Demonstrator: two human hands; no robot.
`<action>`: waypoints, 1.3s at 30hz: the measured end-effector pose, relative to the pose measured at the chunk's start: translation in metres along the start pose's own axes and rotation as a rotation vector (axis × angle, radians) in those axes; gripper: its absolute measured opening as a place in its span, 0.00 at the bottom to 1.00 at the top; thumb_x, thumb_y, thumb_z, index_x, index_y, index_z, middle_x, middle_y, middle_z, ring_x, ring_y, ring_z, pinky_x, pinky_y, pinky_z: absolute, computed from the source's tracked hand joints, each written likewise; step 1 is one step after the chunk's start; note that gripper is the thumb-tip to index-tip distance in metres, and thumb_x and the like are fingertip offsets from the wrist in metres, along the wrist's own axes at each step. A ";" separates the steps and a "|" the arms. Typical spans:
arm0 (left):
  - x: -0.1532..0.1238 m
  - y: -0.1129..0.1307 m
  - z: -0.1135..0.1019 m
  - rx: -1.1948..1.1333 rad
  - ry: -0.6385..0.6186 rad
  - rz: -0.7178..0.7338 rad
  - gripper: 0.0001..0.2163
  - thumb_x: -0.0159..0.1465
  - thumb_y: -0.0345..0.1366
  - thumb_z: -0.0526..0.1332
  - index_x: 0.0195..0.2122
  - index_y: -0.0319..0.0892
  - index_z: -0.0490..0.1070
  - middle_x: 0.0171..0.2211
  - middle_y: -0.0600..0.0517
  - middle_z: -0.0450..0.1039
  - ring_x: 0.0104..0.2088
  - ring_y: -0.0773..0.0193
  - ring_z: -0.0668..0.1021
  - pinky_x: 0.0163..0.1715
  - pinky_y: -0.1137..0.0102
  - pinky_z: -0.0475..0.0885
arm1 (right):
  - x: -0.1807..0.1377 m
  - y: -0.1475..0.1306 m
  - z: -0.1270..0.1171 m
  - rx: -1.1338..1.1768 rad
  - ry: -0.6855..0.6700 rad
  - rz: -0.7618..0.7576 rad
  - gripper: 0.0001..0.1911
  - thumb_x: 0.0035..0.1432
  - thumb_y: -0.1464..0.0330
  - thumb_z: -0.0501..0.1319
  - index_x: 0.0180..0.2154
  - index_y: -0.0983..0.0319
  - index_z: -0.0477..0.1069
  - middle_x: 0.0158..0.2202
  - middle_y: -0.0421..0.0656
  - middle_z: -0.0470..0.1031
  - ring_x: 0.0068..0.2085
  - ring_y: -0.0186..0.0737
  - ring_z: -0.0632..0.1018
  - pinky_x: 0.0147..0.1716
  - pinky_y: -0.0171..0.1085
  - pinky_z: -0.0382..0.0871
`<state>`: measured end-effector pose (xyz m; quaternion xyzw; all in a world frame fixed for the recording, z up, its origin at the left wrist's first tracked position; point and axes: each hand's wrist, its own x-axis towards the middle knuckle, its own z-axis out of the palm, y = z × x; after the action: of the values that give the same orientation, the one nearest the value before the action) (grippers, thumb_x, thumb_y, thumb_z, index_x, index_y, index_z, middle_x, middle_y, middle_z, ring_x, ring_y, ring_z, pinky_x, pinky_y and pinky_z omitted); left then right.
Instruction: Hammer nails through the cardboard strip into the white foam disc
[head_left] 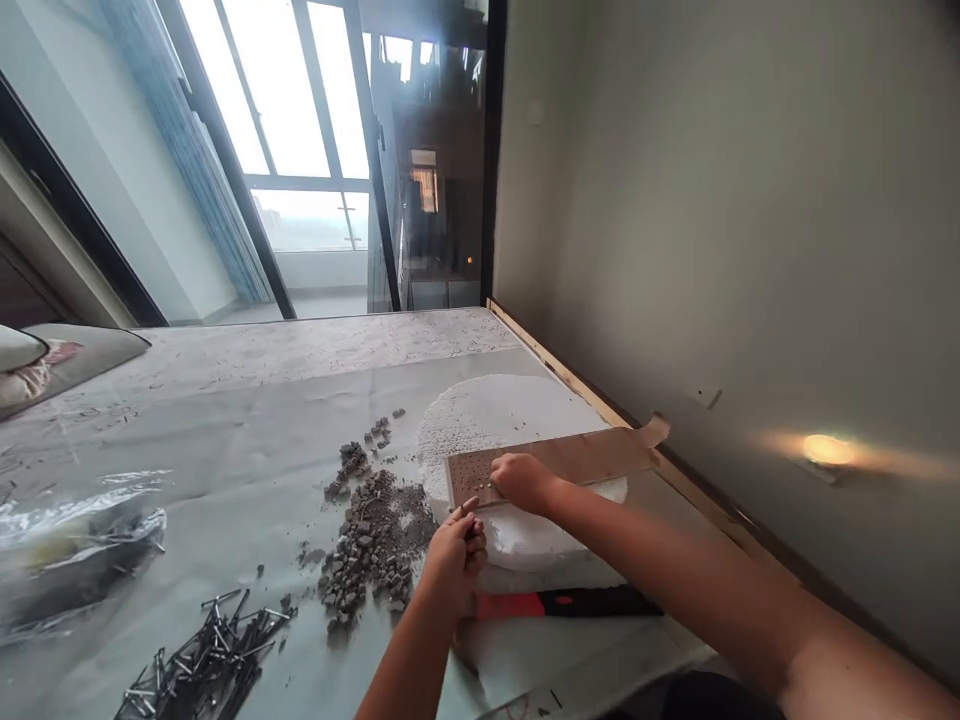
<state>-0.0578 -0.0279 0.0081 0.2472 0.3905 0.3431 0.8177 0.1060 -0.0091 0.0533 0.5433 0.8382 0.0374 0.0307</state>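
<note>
A brown wooden board [570, 458] with rows of small holes or nail heads lies on a round white foam slab [487, 415]. My right hand [523, 482] rests on the board's near left part, fingers curled as if pinching something too small to name. My left hand [456, 555] is closed just in front of the board's corner, holding a thin nail whose tip shows above the fingers. A hammer with a red and black handle [570, 602] lies on the floor under my right forearm.
A pile of dark nails [202, 660] lies at the near left. Grey rubble bits [371, 545] are scattered left of the foam. A clear plastic bag [75, 545] sits far left, a cushion [45, 360] behind it. A wall runs along the right.
</note>
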 end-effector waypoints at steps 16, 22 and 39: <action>0.005 0.002 -0.002 -0.065 0.067 -0.003 0.17 0.51 0.24 0.57 0.43 0.39 0.62 0.16 0.61 0.56 0.12 0.79 0.53 0.14 0.80 0.43 | 0.012 0.001 0.005 -0.246 -0.061 -0.257 0.10 0.49 0.80 0.55 0.29 0.68 0.74 0.28 0.50 0.75 0.34 0.42 0.75 0.26 0.33 0.65; 0.013 -0.005 -0.012 -0.098 0.005 0.019 0.16 0.52 0.26 0.60 0.42 0.39 0.63 0.17 0.61 0.57 0.13 0.79 0.55 0.14 0.80 0.44 | 0.008 0.003 -0.010 -0.137 -0.045 -0.109 0.10 0.50 0.79 0.55 0.31 0.69 0.74 0.31 0.52 0.75 0.31 0.41 0.76 0.26 0.34 0.66; -0.008 0.007 0.010 -0.195 0.032 -0.037 0.02 0.60 0.27 0.52 0.32 0.38 0.61 0.20 0.53 0.64 0.19 0.72 0.69 0.18 0.80 0.64 | 0.006 -0.025 -0.046 0.202 0.049 -0.287 0.10 0.53 0.75 0.56 0.27 0.67 0.76 0.30 0.46 0.76 0.31 0.34 0.73 0.31 0.31 0.62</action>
<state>-0.0565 -0.0308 0.0226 0.1535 0.3727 0.3684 0.8377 0.0767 -0.0148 0.0962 0.4174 0.9070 -0.0384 -0.0395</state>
